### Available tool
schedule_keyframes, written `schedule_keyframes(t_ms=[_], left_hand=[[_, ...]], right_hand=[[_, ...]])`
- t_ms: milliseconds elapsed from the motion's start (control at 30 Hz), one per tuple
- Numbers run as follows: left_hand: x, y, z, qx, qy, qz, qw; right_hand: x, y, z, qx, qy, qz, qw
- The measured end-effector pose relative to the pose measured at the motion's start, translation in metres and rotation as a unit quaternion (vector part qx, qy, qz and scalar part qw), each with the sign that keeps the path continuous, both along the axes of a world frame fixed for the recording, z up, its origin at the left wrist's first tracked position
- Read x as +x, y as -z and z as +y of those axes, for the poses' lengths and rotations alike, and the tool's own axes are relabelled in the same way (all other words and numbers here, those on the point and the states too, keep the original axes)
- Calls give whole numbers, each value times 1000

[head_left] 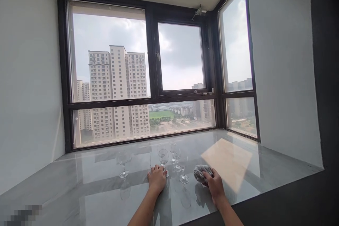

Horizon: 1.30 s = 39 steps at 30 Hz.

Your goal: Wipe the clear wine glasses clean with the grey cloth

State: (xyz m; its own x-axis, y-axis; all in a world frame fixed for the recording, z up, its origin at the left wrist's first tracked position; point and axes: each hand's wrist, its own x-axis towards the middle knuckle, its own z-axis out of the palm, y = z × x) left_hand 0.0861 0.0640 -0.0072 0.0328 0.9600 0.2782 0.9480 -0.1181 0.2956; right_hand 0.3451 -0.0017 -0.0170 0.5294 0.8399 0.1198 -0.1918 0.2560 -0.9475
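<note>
My left hand point(157, 179) is on the glossy sill, its fingers curled at the stem and foot of a clear wine glass point(163, 156) that stands upright. Part of that glass's lower end is hidden behind the fingers. A bunched grey cloth point(201, 173) is gripped in my right hand point(215, 185), just above the sill. Between my hands another wine glass point(184, 178) stands nearest to me, with several more glasses point(177, 167) close behind it. One stemmed glass point(123, 173) stands apart to the left.
The grey marble-look sill point(106, 187) reflects the glasses and ends at a front edge near my right forearm. Dark-framed windows point(156, 100) close off the back and right corner. A sunlit patch point(229, 160) lies right of the cloth.
</note>
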Motion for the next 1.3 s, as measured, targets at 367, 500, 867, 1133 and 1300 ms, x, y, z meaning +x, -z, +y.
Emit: schedule_keyframes(t_ms=[367, 500, 867, 1133, 1300], left_hand=[[-79, -21, -25, 287, -68, -69, 953], [-127, -18, -11, 347, -262, -171, 884], [-173, -14, 24, 81, -271, -305, 909], [-160, -16, 2, 97, -147, -335, 926], [-90, -27, -34, 235, 56, -286, 927]], right_hand=[[4, 1, 0, -29, -18, -4, 999], [3, -3, -3, -31, -14, -7, 999], [-3, -9, -6, -13, 2, -5, 1000], [-5, -11, -6, -13, 14, -10, 1000], [-7, -12, -7, -8, 11, -16, 1000]])
